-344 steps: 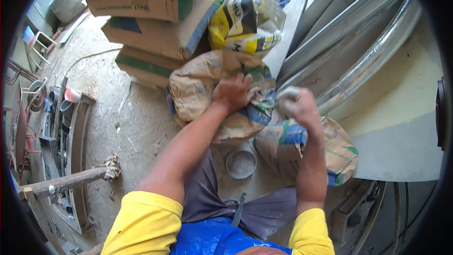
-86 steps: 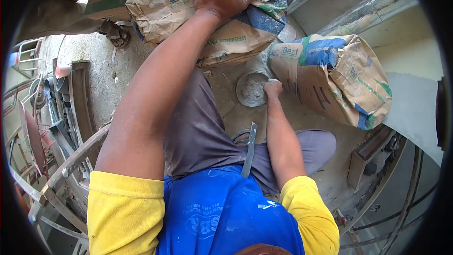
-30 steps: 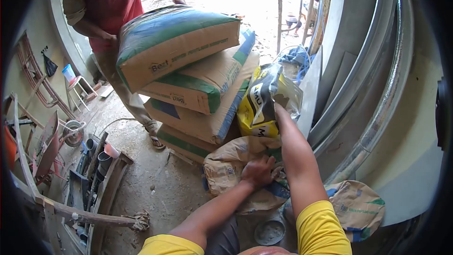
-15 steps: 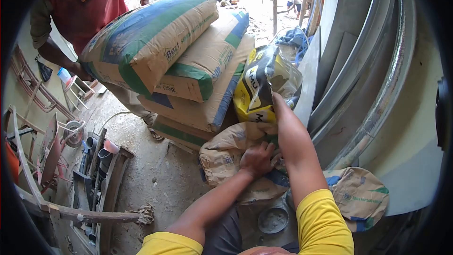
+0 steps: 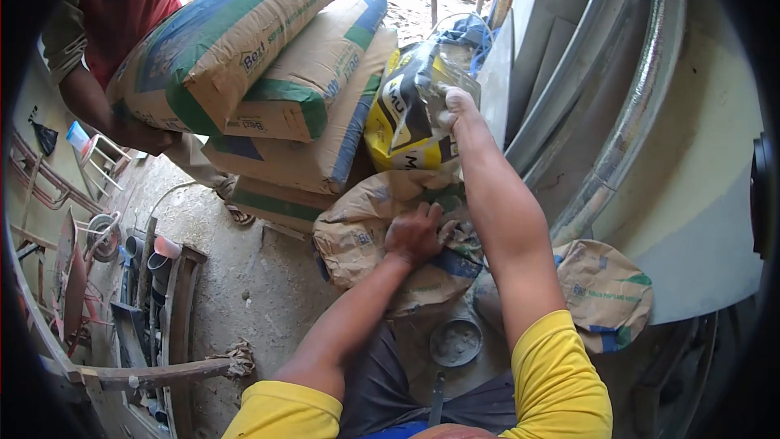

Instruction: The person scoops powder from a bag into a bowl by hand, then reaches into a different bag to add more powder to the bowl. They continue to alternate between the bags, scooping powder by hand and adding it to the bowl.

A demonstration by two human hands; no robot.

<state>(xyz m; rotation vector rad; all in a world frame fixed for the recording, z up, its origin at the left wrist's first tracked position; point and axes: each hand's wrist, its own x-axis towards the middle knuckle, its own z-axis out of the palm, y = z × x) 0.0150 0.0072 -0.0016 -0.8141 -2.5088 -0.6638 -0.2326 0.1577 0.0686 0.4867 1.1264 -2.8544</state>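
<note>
Yellow-black bag (image 5: 408,114)! Our right hand (image 5: 455,106) is at its mouth, our left hand (image 5: 414,236) on the paper sack (image 5: 349,240), both grips unreadable; a careless tug could topple the bag.

The crumpled sack (image 5: 345,248) is coloured brown, with blue and green patches; on the top sack (image 5: 231,73), brown is crossed by green and blue bands. The plastic bag (image 5: 404,114) is patterned in yellow, black and white. The right hand (image 5: 457,107) is dusted whitish. Yellow is shown on the sleeves (image 5: 561,378), red on the co-worker's shirt (image 5: 134,16). The wall (image 5: 719,154) is divided between cream and grey.
</note>
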